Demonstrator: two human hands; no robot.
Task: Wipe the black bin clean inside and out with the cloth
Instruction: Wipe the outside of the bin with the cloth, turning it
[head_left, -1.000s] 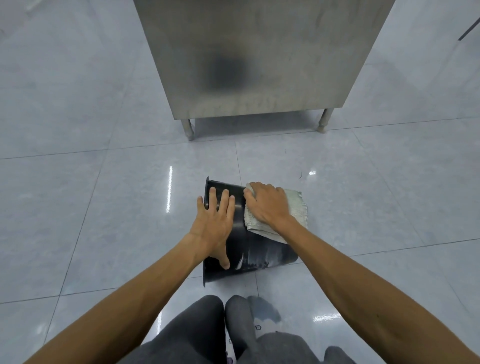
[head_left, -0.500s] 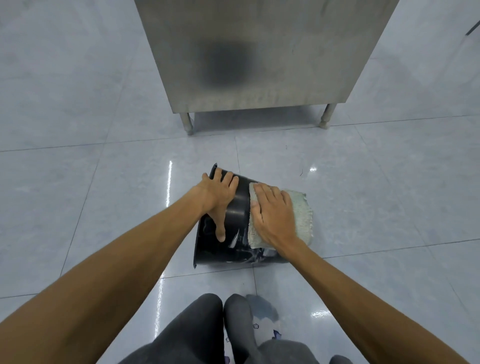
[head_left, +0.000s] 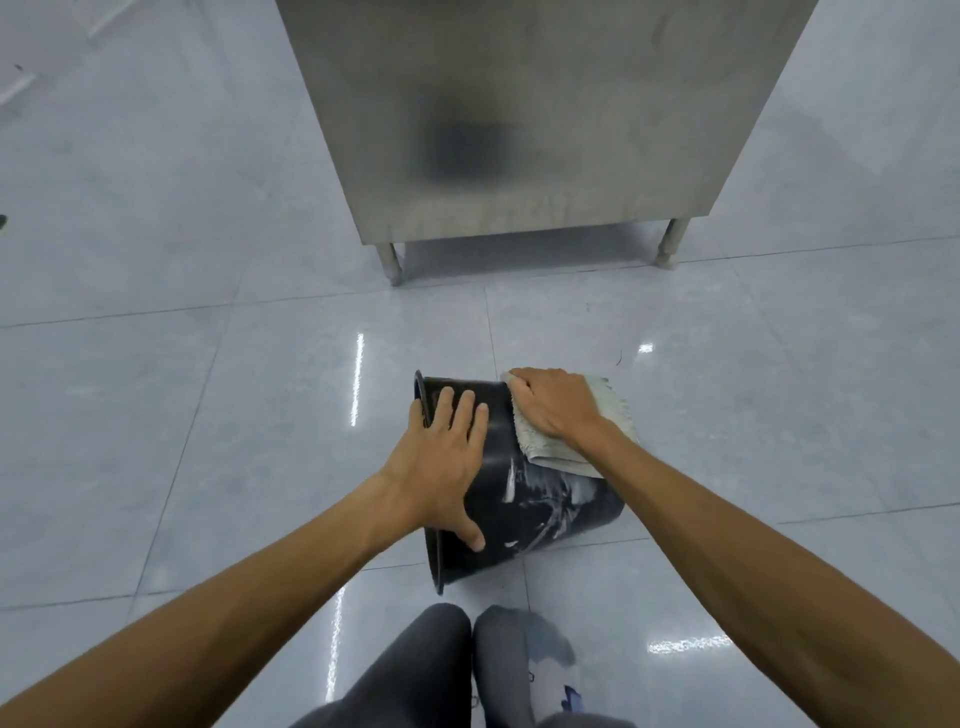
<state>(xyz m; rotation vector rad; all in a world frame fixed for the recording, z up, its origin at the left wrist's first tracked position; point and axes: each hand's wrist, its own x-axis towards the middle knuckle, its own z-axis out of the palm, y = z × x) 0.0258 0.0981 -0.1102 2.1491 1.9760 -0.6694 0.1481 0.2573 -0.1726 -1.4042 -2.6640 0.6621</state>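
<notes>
Bin (head_left: 540, 499), lower centre, on its side. Left hand (head_left: 441, 462) flat, fingers spread, steadying. Right hand (head_left: 558, 405) presses cloth (head_left: 550, 452), wiping outside. Next: roll bin.

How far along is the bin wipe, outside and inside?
Done: no part looks finished; pale smears still streak the bin's outer wall. In hand: the bin lies on its side on the floor, the left hand flat on it to steady it, the right hand pressing the cloth on the upper outside. Left: the smeared stretch, the underside, and the inside, which is hidden from view here.
</notes>
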